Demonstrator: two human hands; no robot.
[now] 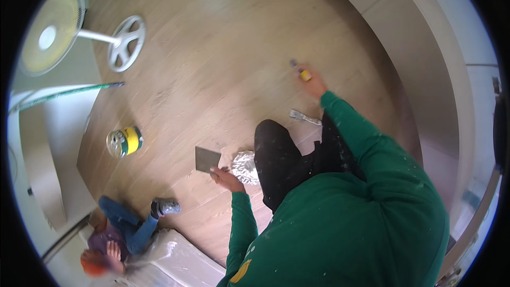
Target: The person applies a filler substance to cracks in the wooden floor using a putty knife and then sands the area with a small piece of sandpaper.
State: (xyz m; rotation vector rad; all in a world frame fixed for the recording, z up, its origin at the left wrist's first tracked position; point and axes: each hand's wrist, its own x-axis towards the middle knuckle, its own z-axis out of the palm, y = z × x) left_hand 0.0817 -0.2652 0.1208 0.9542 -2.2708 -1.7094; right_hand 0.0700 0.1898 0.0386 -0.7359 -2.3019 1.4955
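Flooring (212, 48) is filling my remote view. Crumpled silvery foil (246, 167) is lying beside the knee (271, 137), near the left hand (228, 179), which is pinching a dark square sheet (207, 159) by one corner. The right hand (314, 82) is clasping a small, blurred yellow-and-dark tool (305, 75) over the flooring; I'm judging that a loose pinch would be risking a dropped sheet.

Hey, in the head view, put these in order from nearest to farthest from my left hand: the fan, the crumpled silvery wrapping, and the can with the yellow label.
From your left hand:
1. Crumpled silvery wrapping, just to its right, by your leg.
2. Can with the yellow label, on the floor to its left.
3. Fan, at the upper left.
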